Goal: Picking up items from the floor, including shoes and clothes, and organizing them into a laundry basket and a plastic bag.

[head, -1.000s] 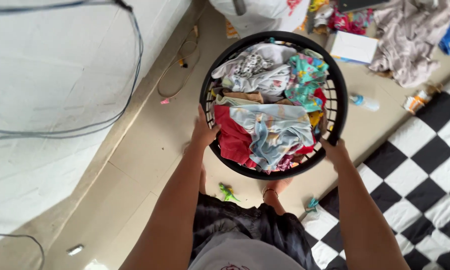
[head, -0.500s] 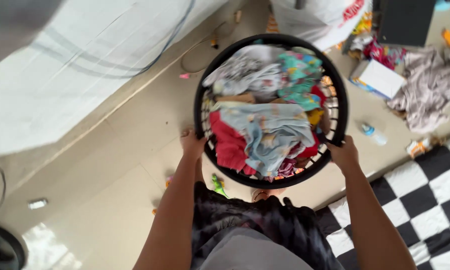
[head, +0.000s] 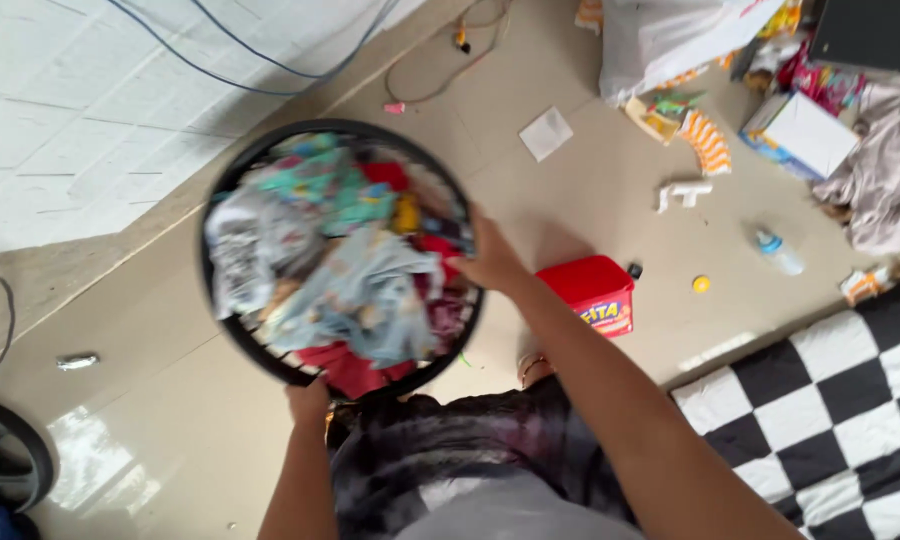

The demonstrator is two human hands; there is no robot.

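The round black plastic laundry basket (head: 232,190), heaped with colourful clothes, is held above the floor. The left hand (head: 308,402) grips its near rim, the right hand (head: 490,258) its right rim, fingers curled closed around it.

I'm in a home: tiled floor (head: 270,440) strewn with clothes (head: 885,170), a checkered mat (head: 820,420) lower right, my laundry basket (head: 232,330).
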